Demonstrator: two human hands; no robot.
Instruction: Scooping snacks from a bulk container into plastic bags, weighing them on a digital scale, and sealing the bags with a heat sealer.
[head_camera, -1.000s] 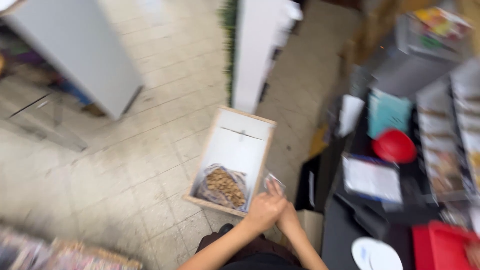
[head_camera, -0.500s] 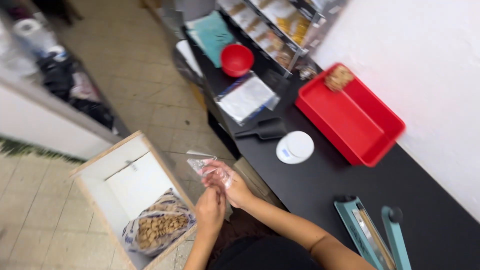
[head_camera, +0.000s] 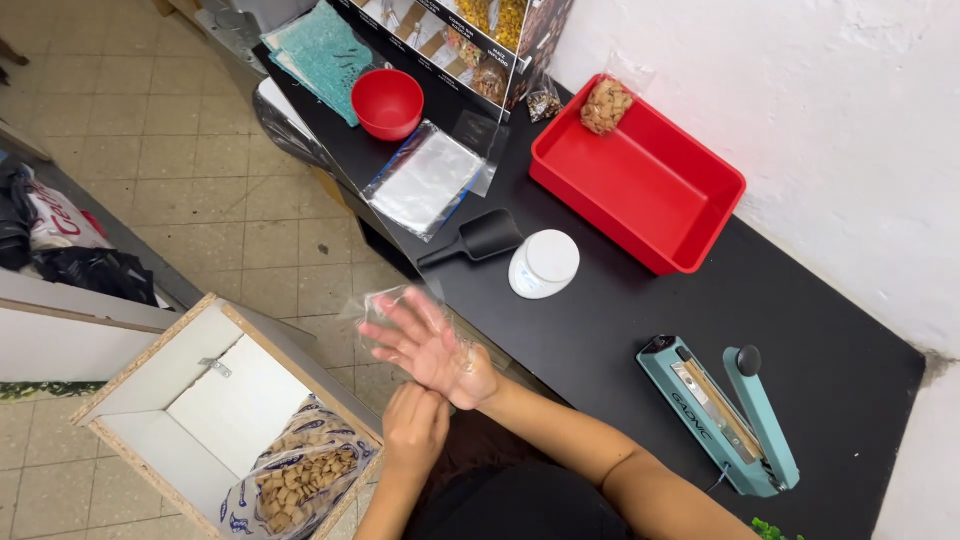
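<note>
The long black tabletop (head_camera: 640, 300) runs from the upper left of the frame down to the lower right. A wooden box (head_camera: 190, 400) sits at the lower left, on the tiled floor (head_camera: 170, 170). Inside it, at the bottom, is an open bag of brown cereal squares (head_camera: 300, 480). A red tray (head_camera: 640, 180) rests on the tabletop at the upper right, with a small filled bag of cereal (head_camera: 606, 105) in its top corner. A teal bag sealer (head_camera: 722, 412) lies at the lower right. A flat pile of clear bags (head_camera: 425, 180) is at the upper middle, and a red bowl (head_camera: 387, 102) sits just above it. A small white scale (head_camera: 544, 264) is near the middle, with a black scoop (head_camera: 480, 238) just beside it on the left.

The right hand (head_camera: 430, 345) is in the middle of the frame, just past the tabletop's edge. Its grip is wide open, fingers spread flat, inside a small clear plastic bag (head_camera: 390, 305). The bag wraps loosely around the fingers. The left hand (head_camera: 415, 425) is right below it, with its grip curled shut at the right wrist, where the bag's edge seems to be. I cannot tell for sure if it pinches the bag.
</note>
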